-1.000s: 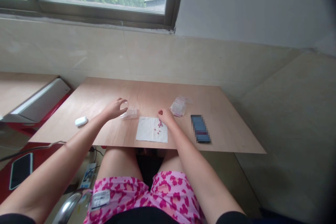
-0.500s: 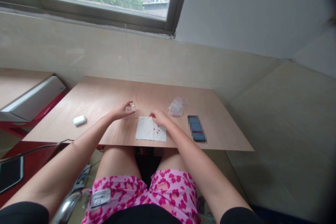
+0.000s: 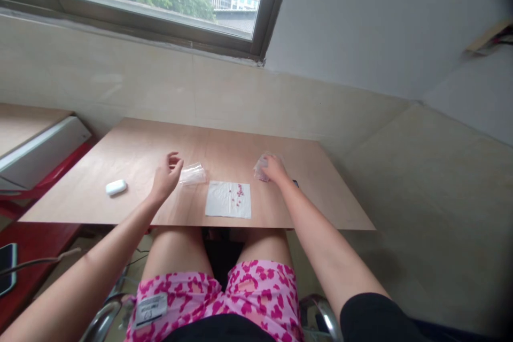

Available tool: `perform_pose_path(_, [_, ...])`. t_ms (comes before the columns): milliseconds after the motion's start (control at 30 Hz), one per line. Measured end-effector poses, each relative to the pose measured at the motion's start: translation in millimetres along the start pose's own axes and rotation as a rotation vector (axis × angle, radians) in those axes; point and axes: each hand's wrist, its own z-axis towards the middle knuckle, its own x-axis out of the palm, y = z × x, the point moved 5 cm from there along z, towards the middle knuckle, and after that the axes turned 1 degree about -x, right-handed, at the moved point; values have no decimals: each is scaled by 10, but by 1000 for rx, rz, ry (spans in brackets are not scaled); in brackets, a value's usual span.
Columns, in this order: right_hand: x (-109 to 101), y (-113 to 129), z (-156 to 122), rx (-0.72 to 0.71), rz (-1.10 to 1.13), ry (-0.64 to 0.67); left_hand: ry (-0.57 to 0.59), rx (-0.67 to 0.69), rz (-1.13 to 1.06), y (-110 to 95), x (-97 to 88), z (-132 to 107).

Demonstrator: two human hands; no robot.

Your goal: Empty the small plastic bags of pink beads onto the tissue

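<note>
Clear plastic bags (image 3: pixel 259 168) lie under the right hand (image 3: pixel 274 169), fingers bent; whether it grips one, I cannot tell. The left hand (image 3: pixel 166 175), loosely cupped, looks empty beside clear packets (image 3: pixel 194 174). Handling the bags seems the step, calling next for a fine pinch. Small red pieces (image 3: pixel 240 192) dot the white tissue (image 3: pixel 217 204).

Right hand (image 3: pixel 275 168) from sheet (image 3: pixel 218 201) to bags (image 3: pixel 261 172)

Small beads (image 3: pixel 239 192): red-pink, on a plain wht sheet (image 3: pixel 218 207). L bags (image 3: pixel 194 173): clear w/ whitish glare; R bags (image 3: pixel 260 169): clear w/ some reddish-pink. Worktop (image 3: pixel 136 155): lt pinkish-brn, faint wood grain. Case (image 3: pixel 116 187): wht. Shorts (image 3: pixel 256 291): lt pink w/ dk magenta blotches; label (image 3: pixel 151 310) wht w/ blk print. Sleeve (image 3: pixel 372 318): blk. Wall (image 3: pixel 152 91): cream. Window frame (image 3: pixel 160 22): brn-grey.
</note>
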Motion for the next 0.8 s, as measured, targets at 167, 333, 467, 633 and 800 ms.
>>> perform_pose_path(167, [142, -191, 5, -2, -80, 54, 661, 259, 50, -627, 497, -895])
perform_pose_path(333, [192, -161, 61, -1, -56, 82, 891, 347, 74, -975, 756, -1626])
perform_pose_path(467, [96, -86, 73, 11, 58, 113, 906, 336, 124, -910, 782, -1758])
perform_pose_path(633, [-134, 83, -48, 9, 294, 176, 833, 207, 50, -709, 670, -1600])
perform_pose_path(800, [-233, 473, -553, -38, 719, 322, 758, -130, -290, -680, 726, -1549])
